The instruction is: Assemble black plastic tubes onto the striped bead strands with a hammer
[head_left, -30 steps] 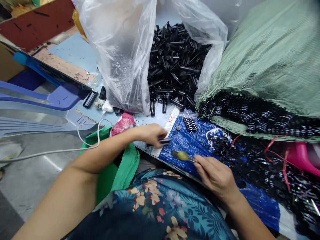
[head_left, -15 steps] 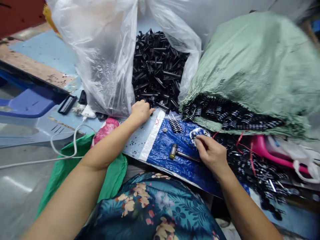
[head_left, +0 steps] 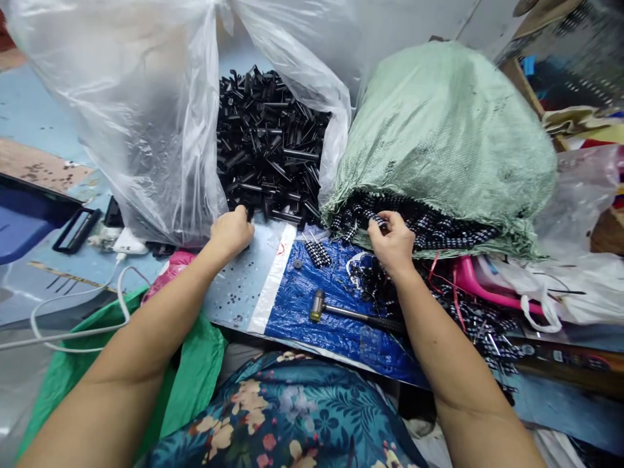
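Note:
My left hand (head_left: 233,231) is closed at the front edge of a heap of black plastic pieces (head_left: 273,143), which spill from a clear plastic bag (head_left: 146,117). Whatever its curled fingers hold is hidden. At the mouth of a pale green woven sack (head_left: 448,136), my right hand (head_left: 394,242) pinches a black roller-like piece with white dots, partly covered by the fingers. More dotted pieces (head_left: 439,231) fill the sack's mouth. Two dotted pieces with metal pins (head_left: 316,252) lie on the blue sheet (head_left: 292,302), near a small hammer (head_left: 351,314).
Loose dotted pieces and red ties lie to the right, beside a pink-handled item (head_left: 480,286). A white cable (head_left: 121,305) loops over a green bag (head_left: 205,357) at the left. A small grey disc (head_left: 298,264) lies on the blue sheet.
My right hand has moved up and away from the white print on the blue sheet to the sack's mouth. My left hand stays by the black heap. The view has swung to the right.

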Motion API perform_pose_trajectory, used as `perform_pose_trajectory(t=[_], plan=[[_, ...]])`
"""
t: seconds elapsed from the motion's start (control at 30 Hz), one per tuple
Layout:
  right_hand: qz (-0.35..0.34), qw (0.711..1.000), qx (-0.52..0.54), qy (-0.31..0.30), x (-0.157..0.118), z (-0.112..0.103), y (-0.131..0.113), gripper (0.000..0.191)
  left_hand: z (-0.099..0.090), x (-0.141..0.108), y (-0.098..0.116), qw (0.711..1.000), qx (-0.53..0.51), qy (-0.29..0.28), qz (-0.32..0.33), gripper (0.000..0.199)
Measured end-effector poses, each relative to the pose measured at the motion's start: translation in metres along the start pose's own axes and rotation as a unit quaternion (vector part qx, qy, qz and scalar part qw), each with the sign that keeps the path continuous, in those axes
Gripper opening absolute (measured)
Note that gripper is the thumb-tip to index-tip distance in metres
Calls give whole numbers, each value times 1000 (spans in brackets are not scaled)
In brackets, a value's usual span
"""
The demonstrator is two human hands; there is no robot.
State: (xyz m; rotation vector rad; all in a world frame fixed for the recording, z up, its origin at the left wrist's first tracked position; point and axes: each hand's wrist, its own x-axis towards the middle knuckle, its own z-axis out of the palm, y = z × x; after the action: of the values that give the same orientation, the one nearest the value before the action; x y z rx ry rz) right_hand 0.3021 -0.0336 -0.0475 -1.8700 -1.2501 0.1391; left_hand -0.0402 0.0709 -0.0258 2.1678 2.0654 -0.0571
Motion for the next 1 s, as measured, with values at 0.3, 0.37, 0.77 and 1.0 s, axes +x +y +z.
perform_pose_trajectory(t=[0.3,0.37,0.77,1.0], plan=[[205,886,413,53,-43,-37,-18,48,4,40,8,992,-125,10,18,16],[285,819,498,-7,-61,-41,-24,50,-3,33,0,971,-237,-23,0,12],[317,770,529,-164,-122,-22,-63,50,15,-86,39,628,-758,-152,-94,15],[363,754,534,-120,-131,-18,-61,42,17,-105,56,696,-718,27,-2,24]])
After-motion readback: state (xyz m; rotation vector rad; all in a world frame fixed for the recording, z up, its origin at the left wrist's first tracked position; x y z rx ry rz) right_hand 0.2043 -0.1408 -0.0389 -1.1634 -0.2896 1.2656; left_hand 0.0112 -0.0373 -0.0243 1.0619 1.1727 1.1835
